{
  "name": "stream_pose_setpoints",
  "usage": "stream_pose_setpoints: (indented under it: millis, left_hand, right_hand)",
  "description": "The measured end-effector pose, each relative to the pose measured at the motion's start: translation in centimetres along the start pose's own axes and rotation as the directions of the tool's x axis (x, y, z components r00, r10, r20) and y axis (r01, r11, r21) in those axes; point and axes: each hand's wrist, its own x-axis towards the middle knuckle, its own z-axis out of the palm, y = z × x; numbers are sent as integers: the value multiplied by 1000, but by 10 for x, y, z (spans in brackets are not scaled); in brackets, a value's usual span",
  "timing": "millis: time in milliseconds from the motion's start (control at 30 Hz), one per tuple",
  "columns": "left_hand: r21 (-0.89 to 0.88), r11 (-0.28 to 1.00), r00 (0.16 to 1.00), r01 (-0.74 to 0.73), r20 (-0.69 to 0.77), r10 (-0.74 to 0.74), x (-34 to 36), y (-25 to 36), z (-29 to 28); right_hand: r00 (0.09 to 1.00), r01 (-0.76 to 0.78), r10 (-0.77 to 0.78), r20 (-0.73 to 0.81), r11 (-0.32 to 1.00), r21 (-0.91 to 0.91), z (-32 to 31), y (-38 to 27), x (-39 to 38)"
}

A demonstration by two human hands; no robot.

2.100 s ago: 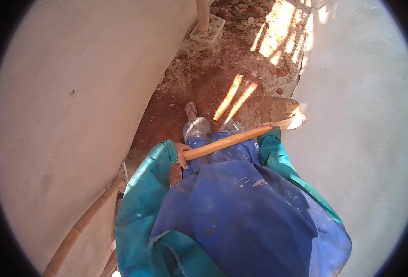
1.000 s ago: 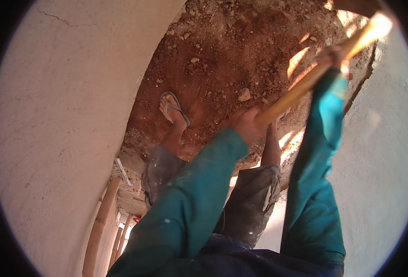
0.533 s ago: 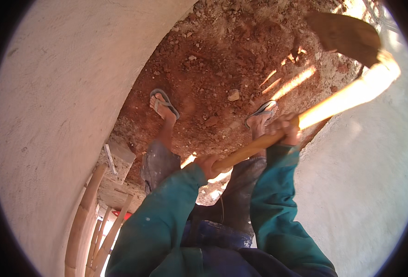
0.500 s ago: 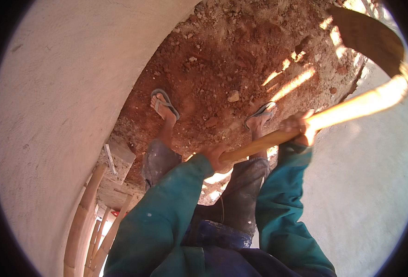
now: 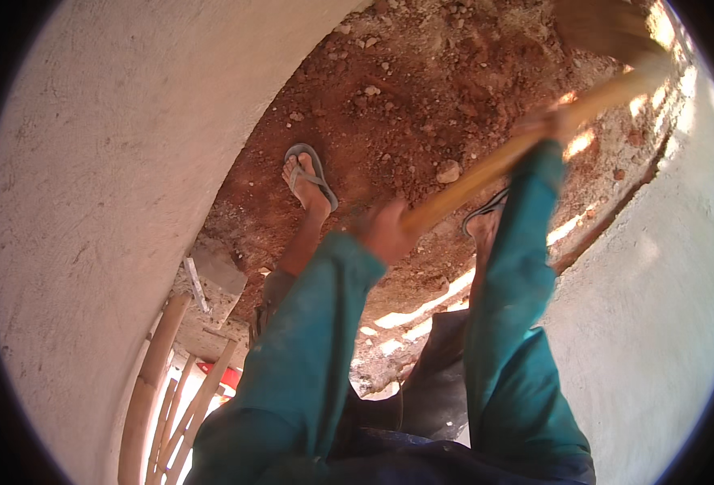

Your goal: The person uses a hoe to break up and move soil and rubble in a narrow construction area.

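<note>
A hoe crosses in front of me, its long wooden handle [image 5: 474, 179] slanting from lower left to upper right. My left hand [image 5: 387, 230] is closed around the near end of the handle. Further up it, my right hand [image 5: 547, 124] also grips, its fingers blurred by motion. The hoe's broad dark blade [image 5: 607, 31] hangs at the far right, smeared, over reddish broken soil [image 5: 421, 89]; I cannot tell whether it touches. Both arms are stretched forward in green sleeves.
My sandalled left foot [image 5: 304, 176] stands on the soil; my right foot [image 5: 483, 225] is partly behind my sleeve. Pale plastered walls [image 5: 122, 153] curve along both sides. A loose stone [image 5: 448, 171] lies between. Bamboo poles [image 5: 156, 364] and a block [image 5: 217, 271] stand at lower left.
Both hands have moved forward with the hoe, the right hand farther. The blade has swung from the right side over toward the far soil, and the handle slants more steeply.
</note>
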Motion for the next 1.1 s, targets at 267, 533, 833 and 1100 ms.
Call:
stream_pose_setpoints:
  millis: [267,533,833,1100]
  left_hand:
    - [41,962,927,270,258,-271,-186,-74,57]
    - [-47,780,772,-624,-192,606,0,44,34]
    - [16,866,837,-500,-245,489,127,89,-65]
    - [-125,931,934,343,147,-325,-133,-92,41]
  right_hand:
    - [901,-392,341,269,905,165,-59,150,-131]
    - [720,158,-487,495,809,566,-124,-94,-115]
    - [835,290,-502,226,750,595,-22,-169,-23]
    - [910,-279,306,280,951,-132,41,170,-88]
